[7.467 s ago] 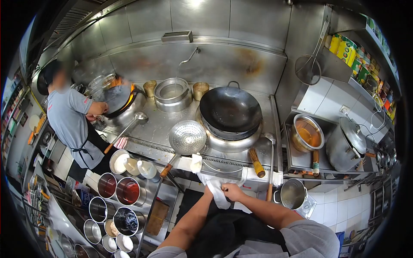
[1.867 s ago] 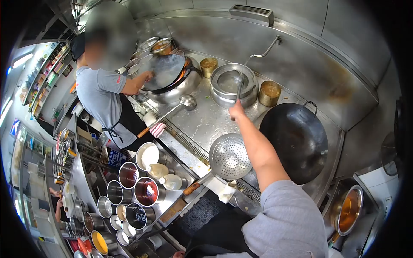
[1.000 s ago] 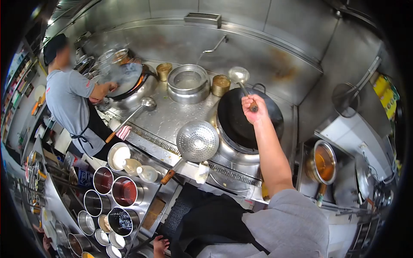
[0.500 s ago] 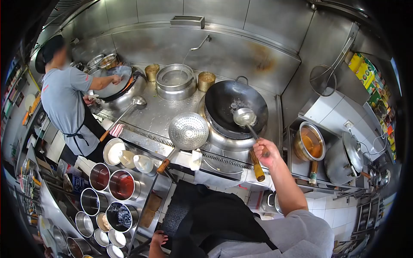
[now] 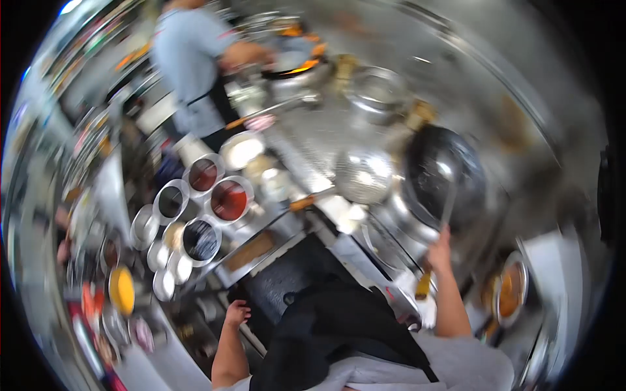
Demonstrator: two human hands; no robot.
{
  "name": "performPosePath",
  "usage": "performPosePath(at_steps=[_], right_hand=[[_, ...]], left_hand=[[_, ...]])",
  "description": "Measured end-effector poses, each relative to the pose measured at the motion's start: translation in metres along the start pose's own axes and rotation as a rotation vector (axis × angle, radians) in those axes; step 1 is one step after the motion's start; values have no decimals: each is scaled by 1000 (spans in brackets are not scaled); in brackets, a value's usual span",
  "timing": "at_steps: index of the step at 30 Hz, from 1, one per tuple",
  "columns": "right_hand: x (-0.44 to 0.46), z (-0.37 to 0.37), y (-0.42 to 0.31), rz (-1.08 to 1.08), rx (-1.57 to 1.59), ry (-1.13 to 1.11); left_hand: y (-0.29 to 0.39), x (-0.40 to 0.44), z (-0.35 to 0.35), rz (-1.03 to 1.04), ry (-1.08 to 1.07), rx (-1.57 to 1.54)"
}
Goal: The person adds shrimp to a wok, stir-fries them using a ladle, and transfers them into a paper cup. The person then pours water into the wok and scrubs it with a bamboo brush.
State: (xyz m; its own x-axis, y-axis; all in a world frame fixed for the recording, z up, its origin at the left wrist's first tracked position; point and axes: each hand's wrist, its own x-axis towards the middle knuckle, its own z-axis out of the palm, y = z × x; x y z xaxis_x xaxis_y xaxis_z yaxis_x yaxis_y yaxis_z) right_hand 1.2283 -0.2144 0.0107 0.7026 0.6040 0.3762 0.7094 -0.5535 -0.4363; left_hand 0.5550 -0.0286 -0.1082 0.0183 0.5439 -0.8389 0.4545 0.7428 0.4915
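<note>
The view is smeared by motion. My right hand (image 5: pixel 439 251) is closed around the handle of a ladle (image 5: pixel 450 202). The ladle's bowl end lies inside a large dark wok (image 5: pixel 422 171) on the range, but its contents are too blurred to make out. Just beside that hand is a yellow handle or brush-like tool (image 5: pixel 424 285). My left hand (image 5: pixel 237 313) hangs low near my apron, holding nothing, with its fingers loosely bent and apart. Nearest to it is the dark mat (image 5: pixel 280 277) on the floor.
Metal pots with red sauce (image 5: pixel 228 199) and dark liquid (image 5: pixel 201 241) stand on the left counter. A perforated strainer (image 5: pixel 363 174) rests left of the wok. A co-worker (image 5: pixel 189 58) stands at another wok with orange flames (image 5: pixel 316 55). A pot of brown liquid (image 5: pixel 510 293) is at right.
My view has swung left, so the range appears shifted right and more of the left counter shows. Flames now show at the co-worker's wok. My right hand still holds the ladle.
</note>
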Motion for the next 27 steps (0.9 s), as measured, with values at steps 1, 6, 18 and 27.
performPosePath(at_steps=[1, 6, 18, 27], right_hand=[[8, -33, -28, 322, -96, -353], [51, -59, -2, 106, -186, -744], [30, -21, -205, -1051, 157, -2217], [42, 6, -200, -888, -399, -1805]], left_hand=[[-20, -11, 1, -44, 11, -56], [-126, -116, 45, -189, 155, -184], [-98, -391, 177, 49, -385, -255], [-106, -392, 156, 122, 152, -204]])
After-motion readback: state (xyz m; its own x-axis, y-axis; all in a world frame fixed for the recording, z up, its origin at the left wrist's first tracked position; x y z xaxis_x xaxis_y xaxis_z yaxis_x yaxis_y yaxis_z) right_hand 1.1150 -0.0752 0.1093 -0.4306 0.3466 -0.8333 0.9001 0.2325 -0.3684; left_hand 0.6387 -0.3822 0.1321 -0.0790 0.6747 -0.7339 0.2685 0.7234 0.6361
